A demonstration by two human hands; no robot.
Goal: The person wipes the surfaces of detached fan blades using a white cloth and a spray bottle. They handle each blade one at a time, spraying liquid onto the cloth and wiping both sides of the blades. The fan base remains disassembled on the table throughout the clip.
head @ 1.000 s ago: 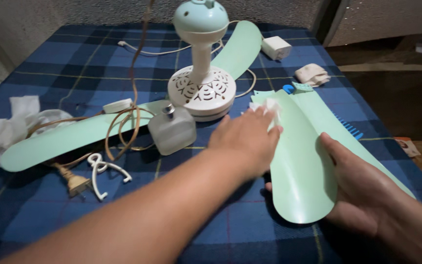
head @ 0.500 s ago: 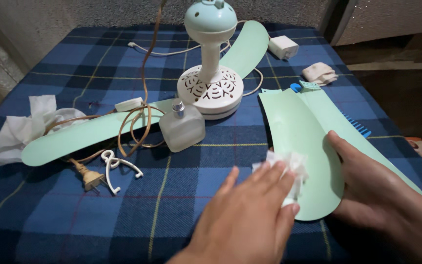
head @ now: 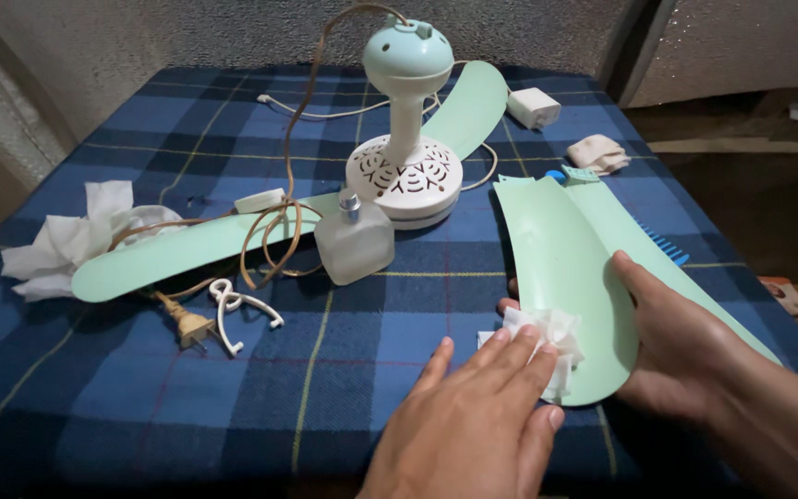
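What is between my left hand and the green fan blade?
A crumpled white tissue lies under the left hand, pressed on the fan blade, in the head view.

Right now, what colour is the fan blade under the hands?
Pale mint green, seen in the head view: the fan blade lies beneath the left hand and right hand.

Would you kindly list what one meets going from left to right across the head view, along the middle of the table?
Crumpled tissue → brown plug → white hook → glass spray bottle → left hand → loose green fan blade → right hand
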